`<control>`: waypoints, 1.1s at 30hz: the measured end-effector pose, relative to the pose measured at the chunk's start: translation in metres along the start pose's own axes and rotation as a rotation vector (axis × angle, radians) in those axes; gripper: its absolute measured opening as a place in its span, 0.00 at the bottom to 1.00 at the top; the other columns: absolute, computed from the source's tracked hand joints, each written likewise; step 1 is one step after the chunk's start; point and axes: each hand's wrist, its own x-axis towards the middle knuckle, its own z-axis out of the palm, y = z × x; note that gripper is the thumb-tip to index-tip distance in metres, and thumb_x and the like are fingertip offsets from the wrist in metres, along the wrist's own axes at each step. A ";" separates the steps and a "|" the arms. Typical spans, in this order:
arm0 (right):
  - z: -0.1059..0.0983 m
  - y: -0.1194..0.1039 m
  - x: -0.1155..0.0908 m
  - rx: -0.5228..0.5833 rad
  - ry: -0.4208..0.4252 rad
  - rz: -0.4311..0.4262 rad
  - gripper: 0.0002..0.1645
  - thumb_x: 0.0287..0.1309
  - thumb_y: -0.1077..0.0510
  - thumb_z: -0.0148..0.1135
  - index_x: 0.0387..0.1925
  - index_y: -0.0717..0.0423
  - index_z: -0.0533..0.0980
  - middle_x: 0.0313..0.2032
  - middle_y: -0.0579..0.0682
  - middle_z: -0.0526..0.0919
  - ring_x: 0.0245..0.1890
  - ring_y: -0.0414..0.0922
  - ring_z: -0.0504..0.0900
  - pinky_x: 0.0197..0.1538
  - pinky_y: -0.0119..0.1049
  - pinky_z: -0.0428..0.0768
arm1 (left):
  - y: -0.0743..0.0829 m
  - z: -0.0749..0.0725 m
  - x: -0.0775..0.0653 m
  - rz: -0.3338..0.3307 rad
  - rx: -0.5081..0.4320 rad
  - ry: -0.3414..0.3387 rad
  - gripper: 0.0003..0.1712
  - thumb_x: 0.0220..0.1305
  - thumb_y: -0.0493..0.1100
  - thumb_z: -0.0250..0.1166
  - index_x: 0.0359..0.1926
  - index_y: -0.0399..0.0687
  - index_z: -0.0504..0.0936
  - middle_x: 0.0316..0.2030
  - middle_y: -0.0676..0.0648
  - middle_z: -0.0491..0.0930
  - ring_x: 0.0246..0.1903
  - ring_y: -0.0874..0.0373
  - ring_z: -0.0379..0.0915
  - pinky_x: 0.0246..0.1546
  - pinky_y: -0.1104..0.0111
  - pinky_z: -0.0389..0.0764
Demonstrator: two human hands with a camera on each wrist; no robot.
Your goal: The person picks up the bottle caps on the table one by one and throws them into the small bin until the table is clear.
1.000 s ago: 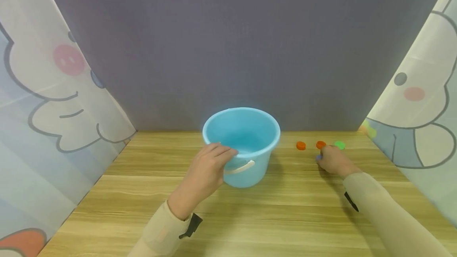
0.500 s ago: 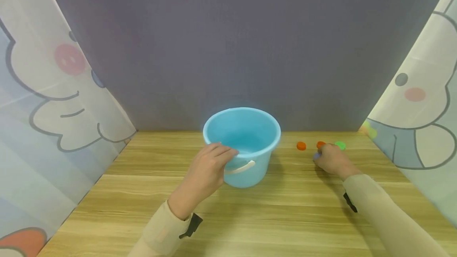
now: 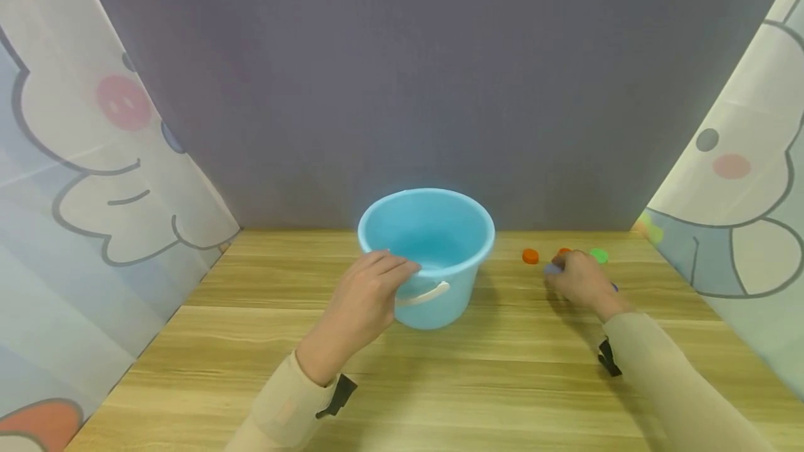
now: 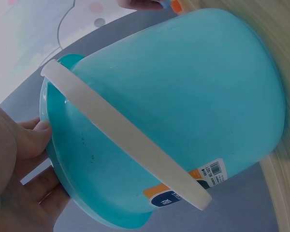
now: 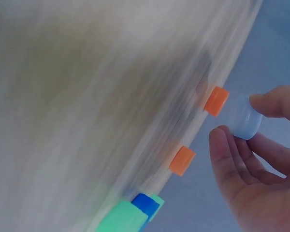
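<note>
A light blue plastic bucket [image 3: 461, 291] with a white handle [image 4: 118, 128] stands upright at the middle of the table. My left hand [image 3: 364, 305] holds its near-left rim between thumb and fingers. To the bucket's right, my right hand [image 3: 584, 281] pinches a pale blue bottle cap [image 5: 247, 118] between thumb and fingers, lifted off the table. Just beyond that hand lie two orange caps [image 3: 530, 256], one partly hidden behind the fingers, and a green cap [image 3: 599, 255]. A dark blue cap [image 5: 146, 205] shows beside green ones in the right wrist view.
The wood-grain table [image 3: 264, 340] ends at a dark grey panel [image 3: 427, 75] behind the bucket. Curtains with cartoon figures flank it, the left curtain [image 3: 75, 229] and the right curtain [image 3: 741, 180]. A printed label [image 4: 215, 173] is stuck on the bucket's side.
My right hand has lifted the pale blue cap and moved slightly left and up with it, uncovering a bit of dark blue cap behind. The left hand and bucket stay put.
</note>
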 end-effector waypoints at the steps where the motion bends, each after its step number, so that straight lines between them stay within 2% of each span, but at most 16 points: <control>1: 0.001 0.000 0.000 0.009 0.010 -0.001 0.31 0.62 0.57 0.61 0.55 0.82 0.73 0.51 0.77 0.78 0.45 0.65 0.81 0.47 0.59 0.82 | 0.000 0.000 0.000 0.000 0.000 0.000 0.27 0.47 0.16 0.65 0.45 0.43 0.88 0.39 0.50 0.87 0.41 0.53 0.80 0.47 0.63 0.82; 4: 0.003 0.000 0.000 0.038 0.028 0.002 0.30 0.63 0.57 0.62 0.56 0.82 0.73 0.52 0.76 0.78 0.49 0.68 0.80 0.50 0.61 0.81 | 0.001 0.000 0.001 0.001 -0.001 0.001 0.27 0.47 0.16 0.65 0.45 0.43 0.88 0.39 0.51 0.87 0.42 0.54 0.80 0.47 0.64 0.82; 11: 0.006 -0.001 -0.003 0.107 0.066 0.031 0.30 0.66 0.55 0.62 0.57 0.78 0.73 0.49 0.72 0.81 0.49 0.66 0.81 0.49 0.58 0.82 | 0.001 -0.001 0.001 0.004 -0.004 0.004 0.27 0.48 0.16 0.64 0.45 0.43 0.88 0.39 0.51 0.87 0.42 0.53 0.80 0.47 0.64 0.82; 15: 0.009 -0.004 -0.005 0.136 0.117 0.020 0.29 0.66 0.54 0.63 0.57 0.76 0.75 0.49 0.72 0.82 0.49 0.65 0.81 0.50 0.58 0.82 | 0.001 -0.001 0.001 0.001 -0.001 0.005 0.27 0.47 0.16 0.64 0.45 0.43 0.88 0.39 0.51 0.87 0.42 0.53 0.80 0.47 0.63 0.83; 26: 0.012 -0.017 -0.010 0.221 0.198 0.000 0.29 0.66 0.55 0.64 0.59 0.75 0.74 0.51 0.71 0.81 0.47 0.62 0.82 0.43 0.50 0.84 | 0.001 -0.002 0.001 -0.014 -0.014 -0.005 0.26 0.49 0.16 0.66 0.45 0.43 0.88 0.39 0.51 0.87 0.42 0.53 0.80 0.47 0.63 0.83; 33: 0.013 -0.022 -0.011 0.236 0.237 -0.005 0.27 0.65 0.56 0.64 0.57 0.74 0.76 0.50 0.70 0.82 0.47 0.62 0.82 0.42 0.49 0.84 | 0.001 -0.002 0.001 -0.014 -0.016 -0.011 0.25 0.50 0.17 0.65 0.45 0.43 0.88 0.39 0.51 0.87 0.42 0.53 0.80 0.46 0.64 0.83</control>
